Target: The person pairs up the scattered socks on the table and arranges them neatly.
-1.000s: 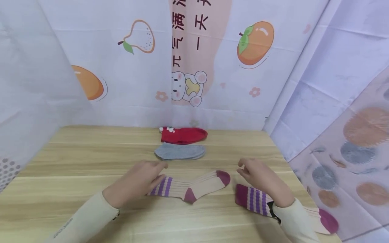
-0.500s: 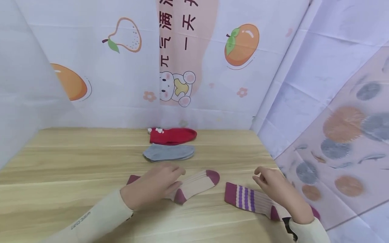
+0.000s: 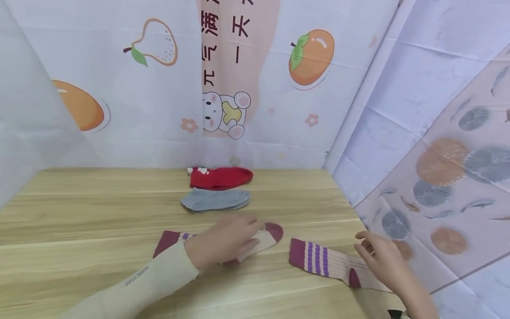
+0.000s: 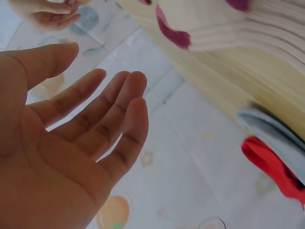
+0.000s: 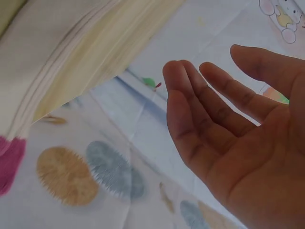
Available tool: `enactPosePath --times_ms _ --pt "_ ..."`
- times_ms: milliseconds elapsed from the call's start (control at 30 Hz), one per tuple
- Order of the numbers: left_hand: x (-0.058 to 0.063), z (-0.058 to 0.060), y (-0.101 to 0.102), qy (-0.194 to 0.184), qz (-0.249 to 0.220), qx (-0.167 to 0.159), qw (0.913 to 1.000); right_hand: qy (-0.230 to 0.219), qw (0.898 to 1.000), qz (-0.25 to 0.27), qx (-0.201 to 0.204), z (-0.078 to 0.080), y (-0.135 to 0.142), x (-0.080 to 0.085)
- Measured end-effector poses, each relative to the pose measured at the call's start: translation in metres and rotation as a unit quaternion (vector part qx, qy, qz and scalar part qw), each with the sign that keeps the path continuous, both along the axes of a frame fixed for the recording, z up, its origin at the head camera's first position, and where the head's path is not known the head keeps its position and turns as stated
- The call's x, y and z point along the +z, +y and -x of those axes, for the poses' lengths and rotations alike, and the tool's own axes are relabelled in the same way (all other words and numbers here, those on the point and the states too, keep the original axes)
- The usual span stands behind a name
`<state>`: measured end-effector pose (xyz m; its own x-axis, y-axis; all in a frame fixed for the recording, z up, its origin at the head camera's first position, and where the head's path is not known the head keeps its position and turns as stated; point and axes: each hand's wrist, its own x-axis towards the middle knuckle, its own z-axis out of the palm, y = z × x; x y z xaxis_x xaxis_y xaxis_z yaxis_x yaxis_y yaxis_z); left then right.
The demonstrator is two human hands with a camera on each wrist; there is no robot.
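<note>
Two cream socks with maroon cuffs, heels and toes and purple stripes lie flat on the table. My left hand (image 3: pixel 229 239) hovers over the left striped sock (image 3: pixel 268 238), hiding its middle part. In the left wrist view the fingers of that hand are loosely bent, with nothing in them. Over the toe end of the right striped sock (image 3: pixel 334 264) is my right hand (image 3: pixel 376 254), which hides the toe. The right wrist view shows its fingers relaxed and its palm bare, apart from the sock.
Farther back on the wooden table (image 3: pixel 99 199) lie a grey sock pair (image 3: pixel 217 200) and a red sock pair (image 3: pixel 223 178), one behind the other. A printed white curtain (image 3: pixel 159 110) stands along the back edge, with more cloth at both sides.
My left hand has moved right along the left sock, from its cuff towards its toe. The right hand has moved right, towards its sock's toe. The head view has turned slightly right.
</note>
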<state>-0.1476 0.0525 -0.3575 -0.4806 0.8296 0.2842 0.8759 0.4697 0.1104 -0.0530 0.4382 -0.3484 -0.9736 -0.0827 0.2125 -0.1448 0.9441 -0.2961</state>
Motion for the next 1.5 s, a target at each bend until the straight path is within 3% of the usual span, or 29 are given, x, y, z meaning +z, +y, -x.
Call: enactPosePath --times_ms 200,333,567,733,1000,1200,1300,1500 --pt "-0.005 0.005 0.030 -0.007 0.005 -0.035 0.9994 0.075 0.997 -0.026 -0.007 -0.013 0.022 -0.010" --pt "-0.009 0.008 0.050 -0.018 0.009 -0.057 0.9982 0.095 0.995 -0.026 -0.020 -0.021 0.035 -0.017" --pt "-0.020 0.014 0.087 0.005 0.043 -0.067 0.9968 0.024 0.999 -0.017 -0.044 -0.027 0.053 -0.020" --pt "-0.024 0.016 0.113 -0.007 0.086 -0.058 0.9946 -0.029 0.998 -0.030 -0.051 -0.028 0.062 -0.021" --pt "-0.036 0.016 0.144 -0.004 0.136 -0.032 0.9902 -0.074 0.993 -0.052 -0.071 -0.027 0.073 -0.028" --pt "-0.039 0.014 0.154 -0.022 0.156 -0.016 0.9873 -0.093 0.990 -0.064 -0.083 -0.024 0.072 -0.028" --pt "-0.038 0.015 0.155 -0.030 0.154 -0.021 0.9874 -0.089 0.990 -0.066 -0.088 -0.024 0.074 -0.030" --pt "-0.035 0.015 0.157 -0.047 0.137 -0.036 0.9888 -0.126 0.985 -0.073 -0.087 -0.027 0.078 -0.033"
